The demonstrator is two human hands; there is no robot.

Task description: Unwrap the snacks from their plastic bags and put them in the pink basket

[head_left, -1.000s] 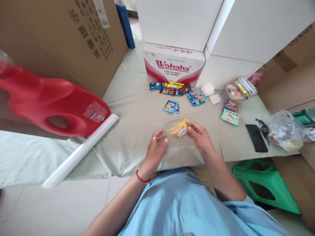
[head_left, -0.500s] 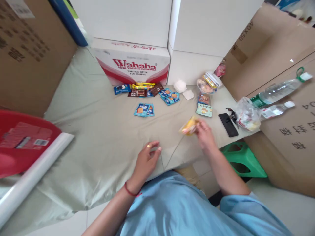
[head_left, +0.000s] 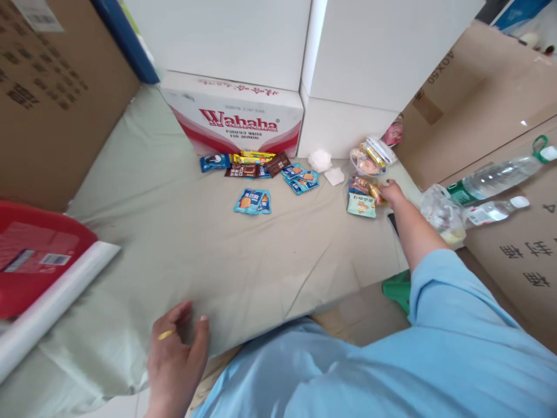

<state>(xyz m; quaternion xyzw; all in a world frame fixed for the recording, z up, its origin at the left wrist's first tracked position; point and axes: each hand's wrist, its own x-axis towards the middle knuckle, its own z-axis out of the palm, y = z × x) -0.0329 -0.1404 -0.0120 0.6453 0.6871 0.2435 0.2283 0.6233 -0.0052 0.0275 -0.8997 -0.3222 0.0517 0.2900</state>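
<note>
My right hand [head_left: 390,192] reaches far out to the right and is closed on a small yellow snack packet [head_left: 376,193], held right beside a pale green packet [head_left: 361,205] and an orange-brown one [head_left: 359,185]. My left hand [head_left: 177,348] rests near the front edge of the grey-green cloth [head_left: 183,244], fingers spread, holding nothing; a gold ring shows on one finger. More snack packets lie ahead: a blue pair [head_left: 253,201], and a row of blue, yellow and brown ones [head_left: 256,164].
A Wahaha carton [head_left: 235,113] and white boxes [head_left: 348,64] stand at the back. Brown cartons flank both sides. A red jug [head_left: 30,255] and white roll [head_left: 52,299] lie left. Water bottles [head_left: 496,174], a plastic bag [head_left: 441,217] and a green stool [head_left: 398,287] are right.
My right hand carried the yellow packet from in front of me out to the packets at the right. My left hand let go of it and dropped to the cloth's front edge. The view swung right.
</note>
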